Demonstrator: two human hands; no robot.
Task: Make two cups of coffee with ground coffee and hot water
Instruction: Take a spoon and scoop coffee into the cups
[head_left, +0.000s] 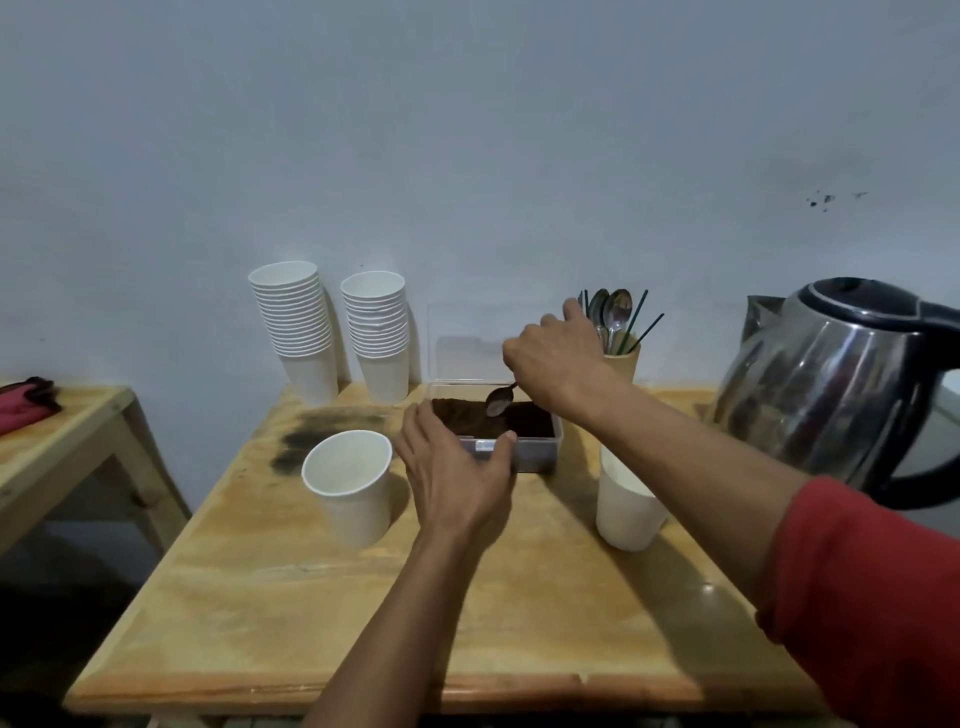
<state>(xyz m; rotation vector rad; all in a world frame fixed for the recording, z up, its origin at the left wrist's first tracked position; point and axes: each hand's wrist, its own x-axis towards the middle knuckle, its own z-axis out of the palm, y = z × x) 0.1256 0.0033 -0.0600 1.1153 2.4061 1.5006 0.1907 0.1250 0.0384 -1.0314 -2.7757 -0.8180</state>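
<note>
A clear plastic box (540, 451) of dark ground coffee (527, 420) stands at the middle of the wooden table (322, 613), its lid raised against the wall. My left hand (457, 473) grips the box's near left corner. My right hand (558, 358) pinches a small metal spoon (500, 401) whose bowl hangs just above the coffee. One white paper cup (349, 483) stands left of the box. Another white cup (626, 506) stands to the right, partly hidden under my right forearm. A steel kettle (826, 384) with a black handle sits at the far right.
Two stacks of white paper cups (298, 322) (378, 327) lean by the wall at the back left. A holder with spoons and stirrers (621, 332) stands behind my right hand. A second wooden surface (57, 441) with a red cloth (23, 400) lies to the left.
</note>
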